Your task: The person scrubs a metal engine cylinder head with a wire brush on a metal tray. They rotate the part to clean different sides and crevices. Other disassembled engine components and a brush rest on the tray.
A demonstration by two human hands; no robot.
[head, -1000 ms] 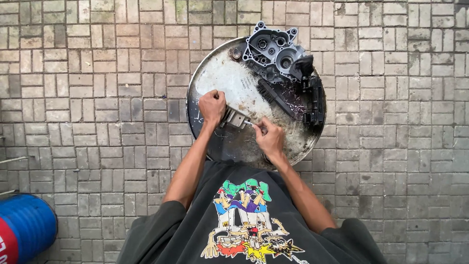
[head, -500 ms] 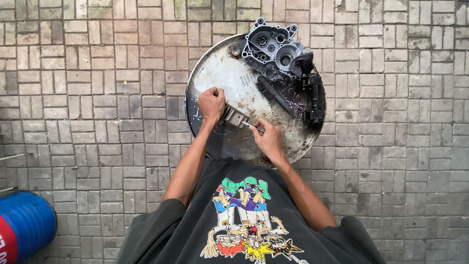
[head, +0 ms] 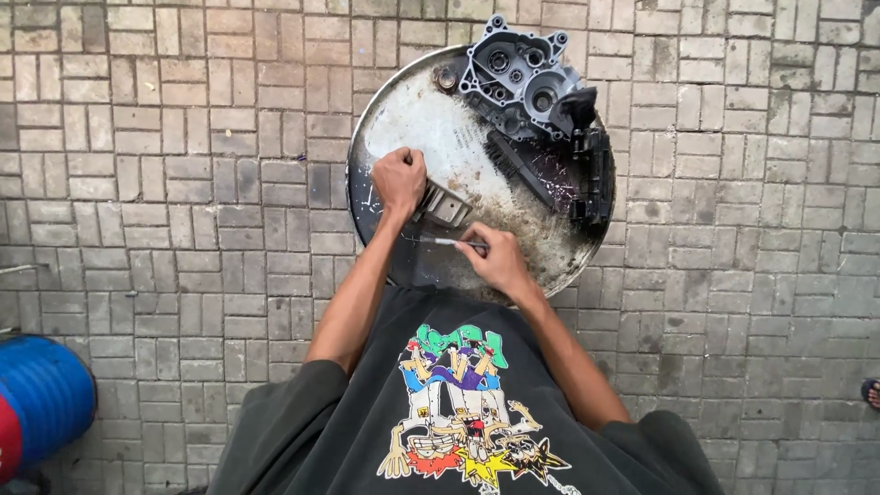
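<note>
- The left hand (head: 400, 181) is closing its fingers tightly around a small grey metal part (head: 446, 207), boxy and dull, which is lying on the round metal tray (head: 385, 119) just beside the knuckles.
- The right hand (head: 497, 261) is pinching a thin metal tool (head: 438, 242) between thumb and fingers; its slim shaft is pointing away from the fingertips toward the left wrist, just below the grey part.
- The tray is looking worn and scratched, with pale dried stains in the middle and dark, wet-looking grime near the right hand.
- Beyond the fingers, at the far rim, a grey cast engine casing (head: 520, 78) with round holes is resting, partly over the tray's edge.
- Between the casing and the hands a black brush (head: 519, 168) is lying slantwise; a black blocky part (head: 594, 174) is sitting by the right rim.
- The tray is lying on a floor of grey paving bricks (head: 183, 183), rough and uneven.
- A blue ribbed drum (head: 41, 399) is being cut off by the left edge.
- The tool's tip is too thin to make out, and the left palm is hiding how much of the grey part it is covering.
</note>
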